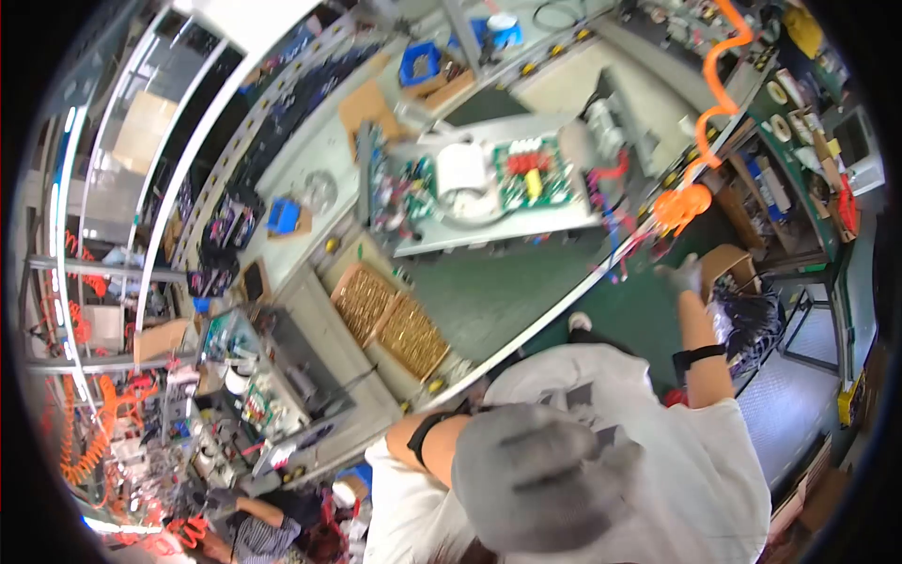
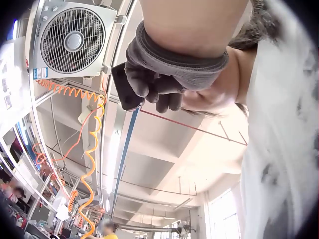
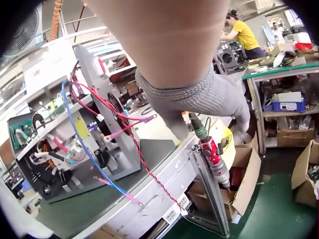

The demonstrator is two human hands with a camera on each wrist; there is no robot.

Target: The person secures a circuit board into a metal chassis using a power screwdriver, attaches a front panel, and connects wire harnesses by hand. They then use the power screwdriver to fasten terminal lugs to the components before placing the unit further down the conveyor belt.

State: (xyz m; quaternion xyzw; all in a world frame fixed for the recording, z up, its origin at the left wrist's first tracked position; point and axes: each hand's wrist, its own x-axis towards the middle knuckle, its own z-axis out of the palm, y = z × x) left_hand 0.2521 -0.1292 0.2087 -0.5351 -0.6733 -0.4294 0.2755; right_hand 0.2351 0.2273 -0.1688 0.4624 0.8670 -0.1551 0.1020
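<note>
While our right hand (image 3: 205, 99) is hovering by the driver (image 3: 215, 160), fingers apart, we're not making out our left hand's (image 1: 537, 477) grip.

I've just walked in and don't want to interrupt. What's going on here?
A person stands at a workbench where an open chassis sits with exposed circuit boards and loose wires. Their right hand is beside a red power screwdriver; whether it touches is unclear. Their left hand is raised to head height, by a dark device; whether it grips that is also unclear. Neither hand is at the chassis.
</note>
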